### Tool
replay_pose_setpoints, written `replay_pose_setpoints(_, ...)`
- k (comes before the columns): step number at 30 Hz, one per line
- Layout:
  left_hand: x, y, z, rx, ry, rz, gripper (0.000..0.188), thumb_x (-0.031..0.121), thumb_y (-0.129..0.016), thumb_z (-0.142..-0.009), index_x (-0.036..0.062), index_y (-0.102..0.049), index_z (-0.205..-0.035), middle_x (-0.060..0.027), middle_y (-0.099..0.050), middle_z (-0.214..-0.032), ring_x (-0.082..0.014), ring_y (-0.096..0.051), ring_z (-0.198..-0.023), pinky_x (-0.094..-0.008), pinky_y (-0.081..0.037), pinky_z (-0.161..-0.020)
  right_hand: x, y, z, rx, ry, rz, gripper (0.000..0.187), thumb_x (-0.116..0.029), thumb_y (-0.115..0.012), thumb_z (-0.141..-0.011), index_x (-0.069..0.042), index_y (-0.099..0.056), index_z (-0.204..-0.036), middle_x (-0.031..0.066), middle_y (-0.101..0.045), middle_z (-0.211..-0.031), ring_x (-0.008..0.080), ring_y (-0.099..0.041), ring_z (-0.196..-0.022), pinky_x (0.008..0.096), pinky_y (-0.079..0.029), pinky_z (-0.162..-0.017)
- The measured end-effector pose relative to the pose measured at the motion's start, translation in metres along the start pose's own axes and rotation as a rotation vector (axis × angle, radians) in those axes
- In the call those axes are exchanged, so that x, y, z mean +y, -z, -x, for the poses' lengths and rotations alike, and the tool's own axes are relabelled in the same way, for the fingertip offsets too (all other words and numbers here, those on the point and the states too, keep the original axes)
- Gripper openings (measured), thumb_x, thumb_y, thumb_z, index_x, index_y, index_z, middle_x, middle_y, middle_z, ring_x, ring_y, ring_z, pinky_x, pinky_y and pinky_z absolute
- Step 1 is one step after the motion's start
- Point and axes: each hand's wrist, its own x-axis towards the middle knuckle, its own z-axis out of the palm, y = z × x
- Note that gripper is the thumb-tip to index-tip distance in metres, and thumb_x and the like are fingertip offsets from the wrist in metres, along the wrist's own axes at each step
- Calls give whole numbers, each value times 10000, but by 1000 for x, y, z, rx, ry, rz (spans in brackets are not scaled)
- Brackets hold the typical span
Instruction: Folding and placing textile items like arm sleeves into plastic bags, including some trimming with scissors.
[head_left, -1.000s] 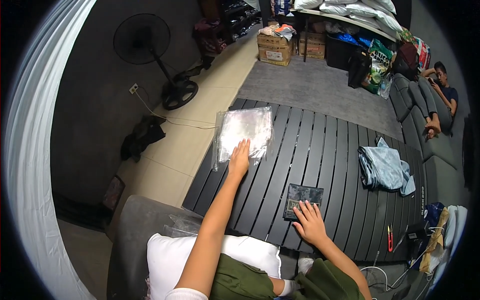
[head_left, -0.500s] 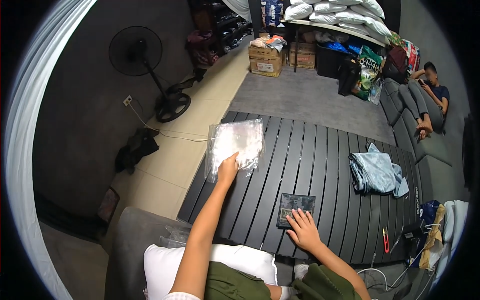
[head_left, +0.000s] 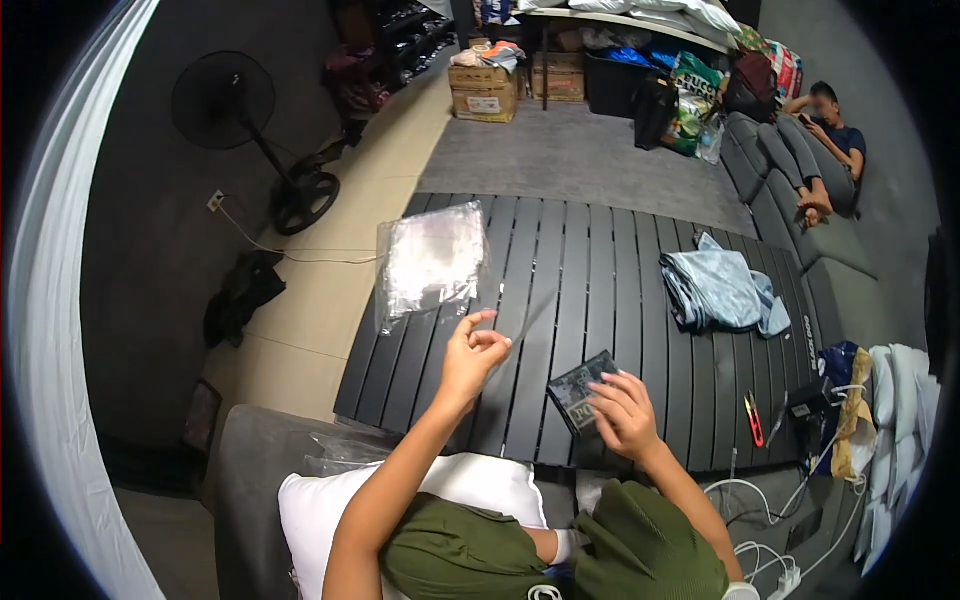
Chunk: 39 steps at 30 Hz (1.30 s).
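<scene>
My left hand (head_left: pixel 474 362) is above the slatted table, thumb and forefinger pinched on a thin, see-through strip (head_left: pixel 532 316) that looks like a clear plastic bag seen edge-on. Beyond it lies a stack of clear plastic bags (head_left: pixel 432 262) at the table's far left. My right hand (head_left: pixel 627 415) grips the right side of a flat, dark, patterned square packet (head_left: pixel 578 393), which is tilted; the thumb is partly hidden. Farther right rests a folded light-blue cloth (head_left: pixel 715 288).
The black slatted table (head_left: pixel 540 240) spans the middle. Red-handled thread snips (head_left: pixel 754 420) lie at its right edge, near a black box (head_left: pixel 810 400) and white cables (head_left: pixel 770 515). A white pillow (head_left: pixel 320 510) is beside my legs. Another person (head_left: pixel 815 150) reclines on the grey sofa (head_left: pixel 845 295).
My left hand has come off the bag stack, back toward me, with a thin clear piece pinched in it. My right hand, flat on the packet before, now grips and tilts it.
</scene>
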Motion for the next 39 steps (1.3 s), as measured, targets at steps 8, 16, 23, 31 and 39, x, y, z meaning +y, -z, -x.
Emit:
replay_pose_setpoints(8, -17, -33, 43, -80, 25, -319, 183, 41, -617, -781, -47, -604, -941, -76, -640, -838, -105, -600, -731, -208, -480, -669, -16, -14, -56, -124, 229, -24, 371, -60, -663, -652, -87, -580, -1013, 64, -553, -1123, 259, -501, -1060, 418, -390, -918)
replay_pose_setpoints(16, 4, -22, 53, -321, 344, 18, 249, 100, -586, -843, -50, -594, -1043, -94, -632, -928, -122, -609, -829, -227, -495, -758, -14, -12, -54, -89, 199, -173, 296, -117, -714, -638, -87, -556, -887, 39, -553, -973, 242, -508, -956, 381, -411, -851)
replay_pose_setpoints(23, 6, -12, 57, -299, 324, -100, 287, 231, -498, -909, 28, -602, -1084, -50, -634, -982, -134, -618, -823, -270, -509, -722, -12, -13, -52, -189, 302, 55, 215, -180, -680, -669, -101, -553, -824, 26, -488, -827, 207, -481, -869, 363, -387, -806)
replay_pose_setpoints(31, 9, -34, 73, 173, -440, -1032, 221, 149, -552, -850, 62, -625, -1039, -123, -651, -799, -244, -641, -686, -318, -489, -572, -56, -29, -45, -230, 290, 546, 219, -186, -570, -687, -106, -592, -889, 19, -504, -898, 160, -466, -885, 305, -355, -787)
replay_pose_setpoints(39, -6, -47, 77, 137, -893, -1092, 363, 113, -562, -789, 77, -570, -1150, -80, -585, -1140, -230, -545, -1086, -379, -461, -850, -54, -27, -49, -53, -912, -1569, 399, -123, -415, -886, 52, -404, -1244, 124, -463, -1255, 186, -462, -1133, 315, -329, -981)
